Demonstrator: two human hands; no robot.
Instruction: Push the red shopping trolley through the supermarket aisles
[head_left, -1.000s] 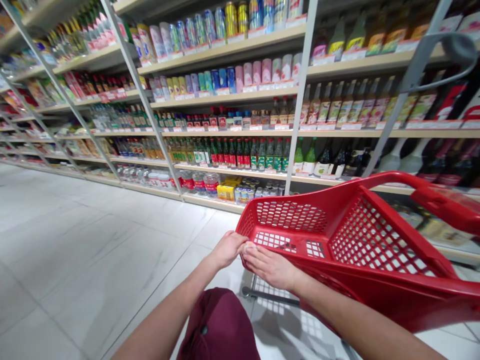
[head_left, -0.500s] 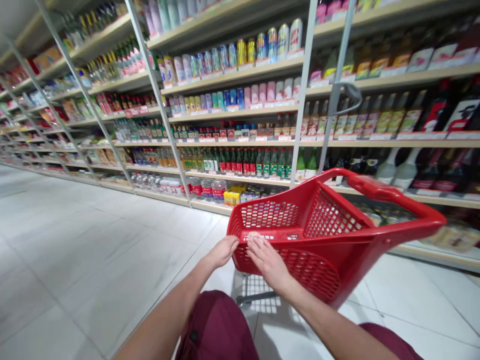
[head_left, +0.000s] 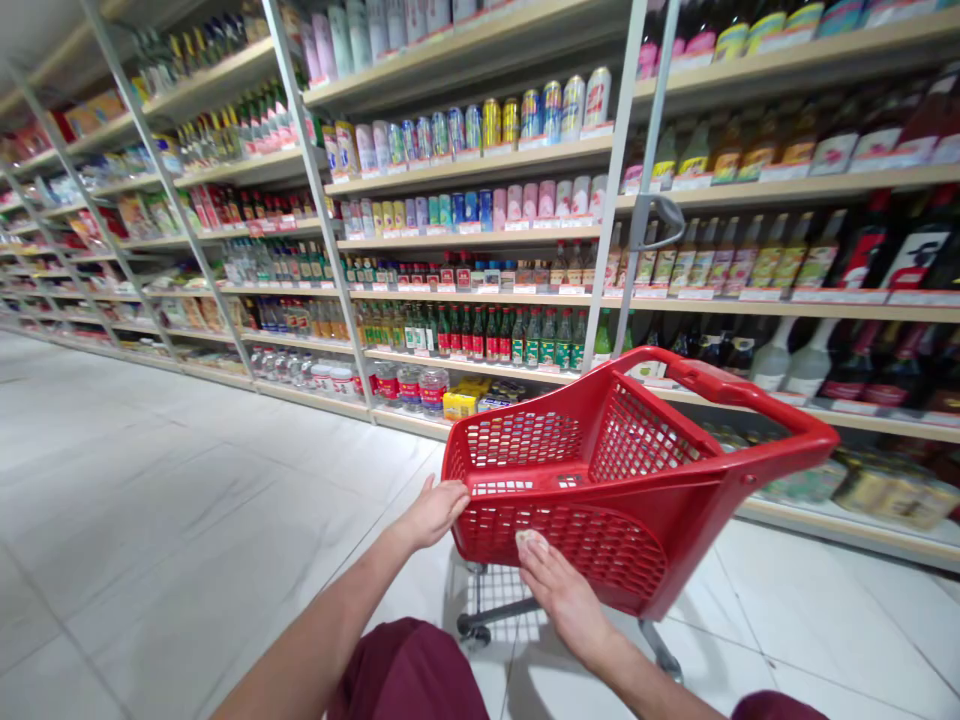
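A red plastic shopping cart [head_left: 555, 480] stands before me, its basket tilted up toward the handle on the right. My left hand [head_left: 435, 512] is closed over the near left corner of the basket rim. Lower and to the right, my right hand [head_left: 562, 590] presses a small white cloth or wipe [head_left: 531, 538] against the perforated near side. Only a bit of the white piece shows at the fingertips; the rest is hidden under them. Nothing lies in the part of the basket I can see.
Long shelves [head_left: 480, 290] with cans and bottles run behind the cart. A grey pole with a hook [head_left: 645, 222] rises past the shelf upright. Wheels [head_left: 474, 632] sit on the white tiled floor [head_left: 187, 500]. My knees are at the bottom edge.
My right hand has moved from the top rim down onto the outer side of the basket. My left hand stays at the corner. The view has shifted slightly.
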